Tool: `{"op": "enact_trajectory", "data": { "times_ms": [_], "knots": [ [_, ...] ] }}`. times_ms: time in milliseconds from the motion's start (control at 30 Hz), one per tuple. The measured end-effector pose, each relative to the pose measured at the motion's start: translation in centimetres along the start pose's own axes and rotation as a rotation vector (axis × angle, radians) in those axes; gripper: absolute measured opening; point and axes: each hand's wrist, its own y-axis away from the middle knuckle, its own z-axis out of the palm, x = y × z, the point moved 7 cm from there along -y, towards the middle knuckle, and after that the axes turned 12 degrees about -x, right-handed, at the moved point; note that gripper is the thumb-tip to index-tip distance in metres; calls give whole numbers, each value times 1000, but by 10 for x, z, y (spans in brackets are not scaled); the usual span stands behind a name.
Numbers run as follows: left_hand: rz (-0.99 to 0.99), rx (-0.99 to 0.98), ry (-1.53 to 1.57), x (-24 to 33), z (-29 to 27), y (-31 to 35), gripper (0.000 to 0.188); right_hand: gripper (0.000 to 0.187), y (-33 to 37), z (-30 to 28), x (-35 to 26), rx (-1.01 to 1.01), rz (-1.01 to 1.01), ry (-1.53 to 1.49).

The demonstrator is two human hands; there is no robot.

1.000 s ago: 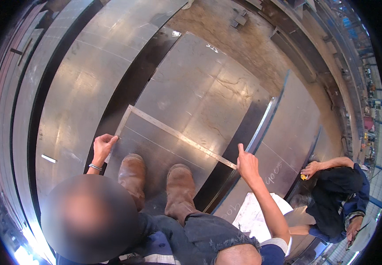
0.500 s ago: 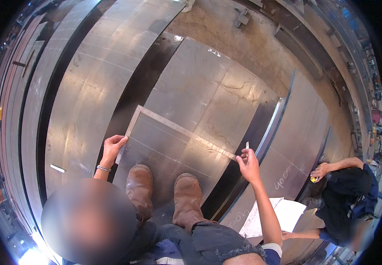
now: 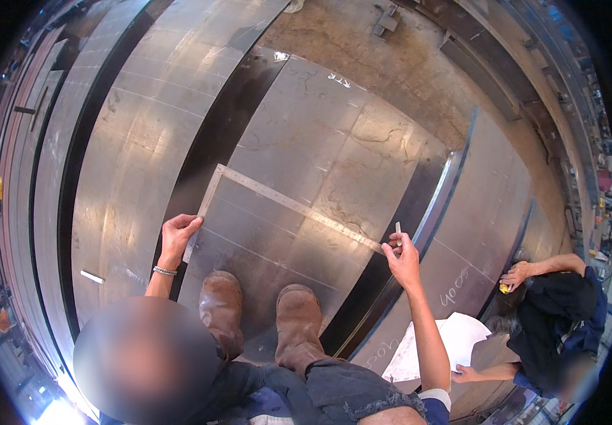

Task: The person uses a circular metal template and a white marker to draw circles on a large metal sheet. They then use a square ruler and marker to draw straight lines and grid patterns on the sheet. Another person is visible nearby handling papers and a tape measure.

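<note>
A steel framing square (image 3: 285, 202) lies on a grey steel plate (image 3: 306, 120), its corner at the far left. My left hand (image 3: 178, 237) pinches the square's short arm near the plate's left edge. The long arm stretches right to my right hand (image 3: 401, 258), whose fingers are closed around a white chalk-like stick (image 3: 398, 232) pointing upward. That hand is also at the long arm's tip; whether it grips the tip is hidden by the fingers. Thin chalk lines (image 3: 249, 251) run across the plate beneath the square. My brown boots (image 3: 299, 315) stand on the plate.
Dark gaps separate this plate from a long steel plate (image 3: 136, 142) on the left, with a white stick (image 3: 92, 277) on it, and from a chalk-marked plate (image 3: 455, 248). At right, a co-worker crouches, one hand (image 3: 515, 275) at a yellow object, the other by paper sheets (image 3: 455, 343).
The square's far corner has shifted slightly left in view, and my right hand sits a little lower and farther right. The co-worker's paper has curled at its edge.
</note>
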Motion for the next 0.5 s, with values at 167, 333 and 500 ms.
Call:
{"op": "enact_trajectory", "data": {
  "times_ms": [167,333,500],
  "knots": [
    [41,19,-13,1,0,-3,24,29,-4,-1,-2,15,-19,8],
    [68,13,-48,3,3,-8,19,27,-9,-4,-3,4,8,-19],
    [60,19,-46,10,6,-4,16,26,-8,-3,-7,-9,5,-22]
  ]
}}
